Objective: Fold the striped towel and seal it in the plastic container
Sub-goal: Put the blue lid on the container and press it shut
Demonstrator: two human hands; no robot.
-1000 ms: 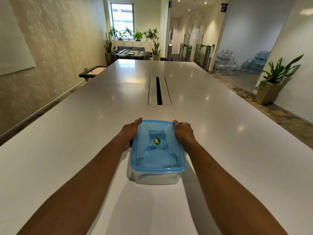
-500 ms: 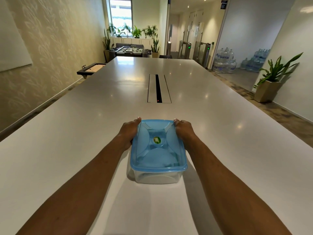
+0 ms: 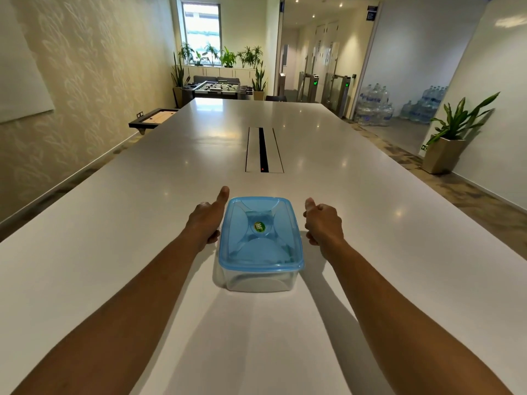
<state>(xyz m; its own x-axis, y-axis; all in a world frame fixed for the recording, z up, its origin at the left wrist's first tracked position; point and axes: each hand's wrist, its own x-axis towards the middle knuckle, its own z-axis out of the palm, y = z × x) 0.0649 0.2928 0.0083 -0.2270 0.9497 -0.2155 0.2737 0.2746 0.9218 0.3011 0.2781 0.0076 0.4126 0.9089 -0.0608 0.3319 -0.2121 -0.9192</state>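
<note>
Container point(image 3: 258, 279), blue-lidded, clear, sits between left hand point(image 3: 204, 220) and right hand point(image 3: 323, 223), fingers point(image 3: 311, 240) curled empty.

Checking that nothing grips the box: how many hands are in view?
2. The left hand lies close beside the left side of the plastic container, thumb pointing forward. The right hand is clear of its right side, fingers curled, holding nothing. No others visible.
</note>
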